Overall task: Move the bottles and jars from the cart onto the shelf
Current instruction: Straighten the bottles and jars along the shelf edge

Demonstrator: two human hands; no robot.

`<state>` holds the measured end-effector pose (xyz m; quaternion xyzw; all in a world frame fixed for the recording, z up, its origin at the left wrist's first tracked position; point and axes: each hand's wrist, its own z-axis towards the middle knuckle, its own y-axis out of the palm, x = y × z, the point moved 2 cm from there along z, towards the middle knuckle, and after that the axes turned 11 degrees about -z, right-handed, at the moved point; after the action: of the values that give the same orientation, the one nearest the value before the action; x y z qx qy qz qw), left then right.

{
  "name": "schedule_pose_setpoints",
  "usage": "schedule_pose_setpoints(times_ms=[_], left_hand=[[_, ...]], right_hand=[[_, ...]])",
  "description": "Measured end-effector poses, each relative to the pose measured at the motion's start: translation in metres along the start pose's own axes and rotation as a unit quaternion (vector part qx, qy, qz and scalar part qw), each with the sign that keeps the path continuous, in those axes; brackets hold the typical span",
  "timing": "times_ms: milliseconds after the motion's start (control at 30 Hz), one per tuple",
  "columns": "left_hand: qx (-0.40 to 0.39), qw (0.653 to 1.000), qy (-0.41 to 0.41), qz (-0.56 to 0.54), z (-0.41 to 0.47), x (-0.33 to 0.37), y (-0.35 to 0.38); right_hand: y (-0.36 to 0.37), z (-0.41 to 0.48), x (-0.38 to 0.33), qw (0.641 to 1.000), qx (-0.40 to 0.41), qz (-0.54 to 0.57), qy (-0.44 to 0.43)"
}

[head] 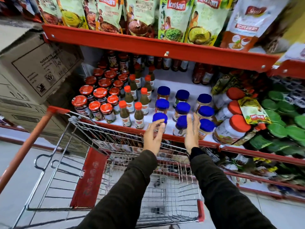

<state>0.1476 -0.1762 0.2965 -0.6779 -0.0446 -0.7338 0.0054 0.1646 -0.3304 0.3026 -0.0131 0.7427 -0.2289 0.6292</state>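
Note:
Several blue-lidded jars (182,95) stand in rows on the white middle shelf (175,81). My left hand (152,135) curls its fingers around the body of the front-left blue-lidded jar (159,117), which stands at the shelf's front edge. My right hand (192,131) is held flat and upright, fingers straight, against the right side of the neighbouring front jar (181,122) without gripping it. The wire cart (105,129) is below my arms, pushed against the shelf. No bottle or jar shows in its basket.
Red-lidded jars (99,93) and orange-capped sauce bottles (130,100) fill the shelf's left part. Large red-lidded tubs (231,128) and green-lidded items (279,129) are to the right. Cardboard boxes (38,66) are stacked at the left. Pouches (175,17) hang above.

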Motion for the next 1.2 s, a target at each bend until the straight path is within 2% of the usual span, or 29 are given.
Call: schedule_pose_setpoints(times_ms=[67, 133, 200, 333, 600, 767, 867, 1000, 1067, 1133, 1200], left_hand=[[-0.039, 0.993, -0.095, -0.065, -0.001, -0.007, 0.027], [-0.056, 0.977, -0.186, -0.084, 0.001, -0.011, 0.047], [-0.068, 0.965, -0.236, -0.09, 0.001, -0.01, 0.063], [-0.097, 0.956, -0.254, -0.113, 0.002, -0.017, 0.082], [-0.075, 0.962, -0.235, -0.119, 0.02, -0.025, 0.079], [-0.096, 0.96, -0.241, -0.107, 0.022, -0.033, 0.077], [-0.069, 0.969, -0.222, -0.084, 0.014, -0.026, 0.08], [0.013, 0.984, -0.177, -0.022, -0.009, -0.03, 0.084], [0.028, 0.984, -0.176, 0.003, -0.023, -0.037, 0.091], [0.005, 0.984, -0.175, 0.013, -0.035, -0.04, 0.101], [-0.046, 0.984, -0.174, 0.001, -0.04, -0.039, 0.113]], right_hand=[[-0.006, 0.009, 0.005, 0.997, -0.046, 0.048, 0.034], [-0.012, 0.019, 0.009, 0.99, -0.088, 0.09, 0.058], [-0.017, 0.025, 0.011, 0.984, -0.125, 0.104, 0.071], [-0.023, 0.025, 0.017, 0.98, -0.162, 0.1, 0.063], [-0.028, 0.002, 0.014, 0.976, -0.189, 0.085, 0.067], [-0.029, -0.005, 0.019, 0.98, -0.169, 0.073, 0.072], [-0.028, -0.01, 0.026, 0.984, -0.147, 0.064, 0.08], [-0.04, -0.021, 0.047, 0.995, -0.01, 0.07, 0.074], [-0.048, -0.026, 0.061, 0.993, 0.056, 0.073, 0.073], [-0.058, -0.026, 0.071, 0.99, 0.094, 0.074, 0.08], [-0.065, -0.021, 0.075, 0.988, 0.098, 0.08, 0.092]])
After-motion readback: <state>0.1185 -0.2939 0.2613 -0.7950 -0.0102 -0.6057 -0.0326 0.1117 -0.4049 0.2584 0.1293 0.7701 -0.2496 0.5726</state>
